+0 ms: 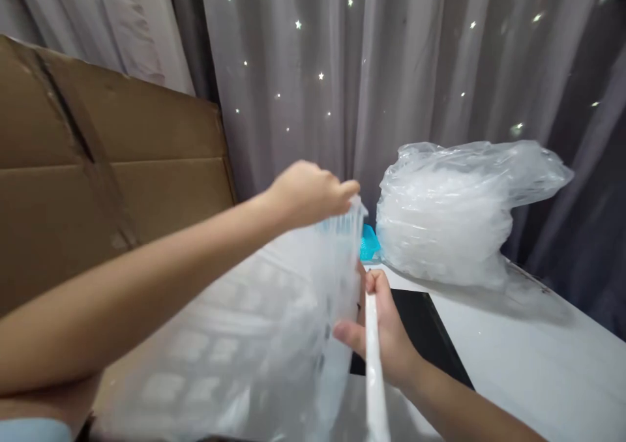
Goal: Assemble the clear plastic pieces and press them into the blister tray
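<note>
My left hand [313, 194] is closed on the top edge of a translucent white plastic bag [274, 331], which hangs down below it. Pale stacked shapes show through the bag, blurred; I cannot make out what they are. Lower and to the right, my right hand [386, 324] has its thumb against the bag's right side and its fingers bent round a narrow white strip [374, 364] that runs down toward the bottom edge of the view.
A big cardboard box [161, 194] stands at the left. On the white table [538, 351] are a black flat sheet [425, 331], a bright blue perforated item [369, 243] and a bulky clear bag of white contents [445, 220]. Grey curtains [391, 70] hang behind.
</note>
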Tool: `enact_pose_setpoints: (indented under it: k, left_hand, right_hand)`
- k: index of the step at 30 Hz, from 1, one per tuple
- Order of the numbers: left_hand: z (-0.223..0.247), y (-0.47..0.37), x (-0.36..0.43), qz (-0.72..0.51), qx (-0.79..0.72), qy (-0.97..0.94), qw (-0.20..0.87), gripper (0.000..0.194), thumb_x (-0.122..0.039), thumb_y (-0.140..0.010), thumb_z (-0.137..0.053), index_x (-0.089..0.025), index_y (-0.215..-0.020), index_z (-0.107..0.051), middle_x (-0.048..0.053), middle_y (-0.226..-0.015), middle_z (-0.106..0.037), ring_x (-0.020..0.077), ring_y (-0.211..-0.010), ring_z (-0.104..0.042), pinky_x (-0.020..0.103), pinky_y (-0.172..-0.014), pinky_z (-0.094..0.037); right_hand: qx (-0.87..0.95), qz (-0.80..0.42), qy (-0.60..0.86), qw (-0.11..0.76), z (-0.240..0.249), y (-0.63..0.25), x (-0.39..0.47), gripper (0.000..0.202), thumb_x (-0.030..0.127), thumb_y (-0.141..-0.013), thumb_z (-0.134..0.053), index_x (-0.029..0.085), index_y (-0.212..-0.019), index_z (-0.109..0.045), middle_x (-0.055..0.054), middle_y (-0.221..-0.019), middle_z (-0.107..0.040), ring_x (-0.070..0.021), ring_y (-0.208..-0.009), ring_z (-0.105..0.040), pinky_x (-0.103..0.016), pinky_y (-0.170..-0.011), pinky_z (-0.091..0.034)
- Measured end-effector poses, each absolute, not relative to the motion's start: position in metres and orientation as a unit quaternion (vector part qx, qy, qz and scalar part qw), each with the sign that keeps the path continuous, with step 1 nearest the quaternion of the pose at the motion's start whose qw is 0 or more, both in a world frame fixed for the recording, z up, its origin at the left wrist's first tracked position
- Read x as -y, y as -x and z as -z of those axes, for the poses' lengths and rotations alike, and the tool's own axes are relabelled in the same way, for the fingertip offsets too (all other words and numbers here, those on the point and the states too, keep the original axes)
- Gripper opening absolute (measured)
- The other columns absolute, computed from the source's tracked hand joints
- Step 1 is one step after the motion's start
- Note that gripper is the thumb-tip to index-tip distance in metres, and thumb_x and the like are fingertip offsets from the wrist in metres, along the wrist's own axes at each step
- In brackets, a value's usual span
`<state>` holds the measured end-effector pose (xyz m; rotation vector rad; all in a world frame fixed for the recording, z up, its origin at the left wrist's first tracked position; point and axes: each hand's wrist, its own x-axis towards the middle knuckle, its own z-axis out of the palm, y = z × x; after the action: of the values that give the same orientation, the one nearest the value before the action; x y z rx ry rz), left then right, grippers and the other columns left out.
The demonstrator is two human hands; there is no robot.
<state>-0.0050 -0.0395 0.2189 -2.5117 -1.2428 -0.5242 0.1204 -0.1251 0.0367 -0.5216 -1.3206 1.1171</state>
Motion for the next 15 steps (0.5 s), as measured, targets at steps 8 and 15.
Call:
enact_pose_setpoints:
  k: [8, 15]
  left_hand:
    - [-0.156, -0.026, 0.009, 0.172, 0.357, 0.917, -0.045, 0.016, -0.027, -0.073, -0.057, -0.014, -0.079, -0.065, -0.004, -0.056, -0.054, 0.0095, -0.053, -0.052, 0.017, -0.051, -0.035]
    - [-0.137, -0.034, -0.006, 0.098, 0.326, 0.899, -0.276, 0.041, -0.051, -0.085, -0.05, -0.013, -0.099, -0.057, 0.003, -0.067, -0.064, 0.0149, -0.056, -0.061, 0.019, -0.046, -0.043]
  right_hand:
    - [0.473, -0.509, 0.257, 0.671, 0.024, -0.169, 0.115, 0.04, 0.032, -0.084, -0.063, 0.024, -0.077, -0.024, 0.004, -0.084, -0.053, -0.0083, -0.063, -0.047, -0.019, -0.056, -0.035]
    - [0.392, -0.482, 0.318, 0.716, 0.046, -0.184, 0.113, 0.044, 0.035, -0.075, -0.07, 0.024, -0.075, -0.027, 0.007, -0.071, -0.045, -0.0069, -0.052, -0.038, -0.018, -0.047, -0.03]
